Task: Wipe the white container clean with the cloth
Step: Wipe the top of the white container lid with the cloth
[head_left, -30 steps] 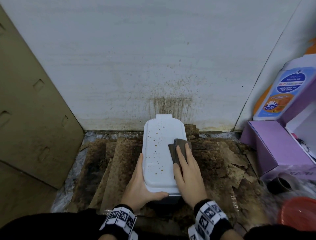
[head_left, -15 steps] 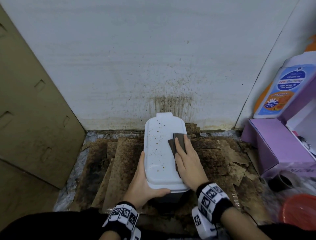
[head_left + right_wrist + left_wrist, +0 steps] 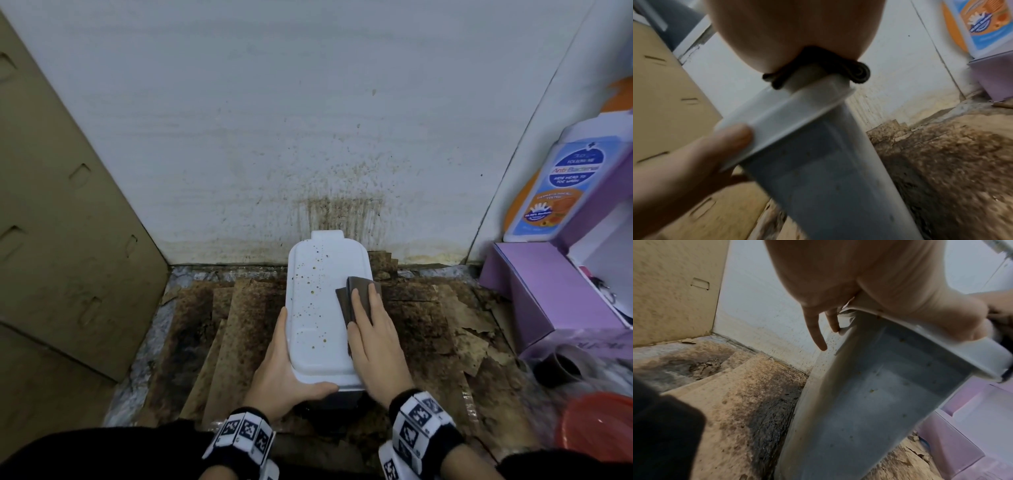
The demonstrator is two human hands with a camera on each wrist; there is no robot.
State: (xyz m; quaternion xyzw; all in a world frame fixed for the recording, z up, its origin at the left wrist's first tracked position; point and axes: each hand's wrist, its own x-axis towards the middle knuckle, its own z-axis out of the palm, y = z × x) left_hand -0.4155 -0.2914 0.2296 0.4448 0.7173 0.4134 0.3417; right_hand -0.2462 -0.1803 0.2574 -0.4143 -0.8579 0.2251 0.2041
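Note:
In the head view, a white container (image 3: 318, 308), its lid dotted with brown specks, stands on end on stained sheets close to the wall. My left hand (image 3: 287, 370) grips its near-left corner, thumb across the near edge. My right hand (image 3: 373, 339) lies flat with straight fingers, pressing a folded dark brown cloth (image 3: 356, 291) onto the right side of the lid. The left wrist view shows the container's grey, speckled side (image 3: 869, 402) under my left hand (image 3: 838, 280). In the right wrist view the cloth (image 3: 857, 73) is bunched under my palm on the container (image 3: 818, 170).
A tan cardboard panel (image 3: 68, 240) leans at the left. The splattered white wall (image 3: 308, 137) is right behind. At the right stand a purple box (image 3: 541, 291), a wash bottle (image 3: 561, 185), a dark cup (image 3: 558, 370) and a red dish (image 3: 599, 425). Stained brown sheets (image 3: 239, 325) cover the floor.
My right hand slid the cloth a little farther along the lid's right side, then drew back toward me. The left hand kept its grip on the container.

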